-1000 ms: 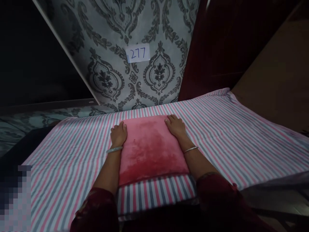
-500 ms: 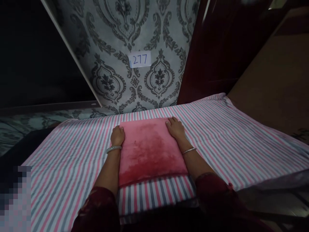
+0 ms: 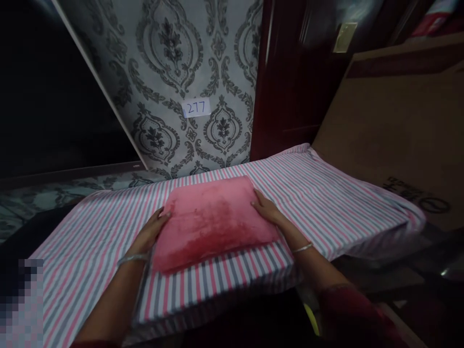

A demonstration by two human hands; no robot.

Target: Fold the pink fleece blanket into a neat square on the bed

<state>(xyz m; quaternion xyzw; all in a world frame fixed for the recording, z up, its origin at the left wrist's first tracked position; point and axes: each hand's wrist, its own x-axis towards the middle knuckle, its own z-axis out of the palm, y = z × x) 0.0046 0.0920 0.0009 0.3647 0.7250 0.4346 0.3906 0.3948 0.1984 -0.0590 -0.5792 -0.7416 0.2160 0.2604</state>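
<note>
A square pink plush cushion (image 3: 213, 217), with darker red patches where the pile is brushed, lies on a striped cloth (image 3: 181, 290) in pink, grey and white. My left hand (image 3: 152, 229) grips its left side, thumb on top and the other fingers partly hidden at the edge. On the opposite side, my right hand (image 3: 267, 208) holds the right edge in the same way, thumb over the top surface. Both wrists wear bangles.
The striped cloth covers a table against a patterned wall (image 3: 170, 48) bearing a paper marked 277 (image 3: 196, 107). A dark screen (image 3: 65, 96) stands at left. A dark red door (image 3: 290, 87) and a large cardboard box (image 3: 395, 130) are at right.
Both hands have moved from lying on the cushion's upper side edges to gripping its sides. The cushion looks puffier and slightly turned. The view has shifted right, showing more of the box.
</note>
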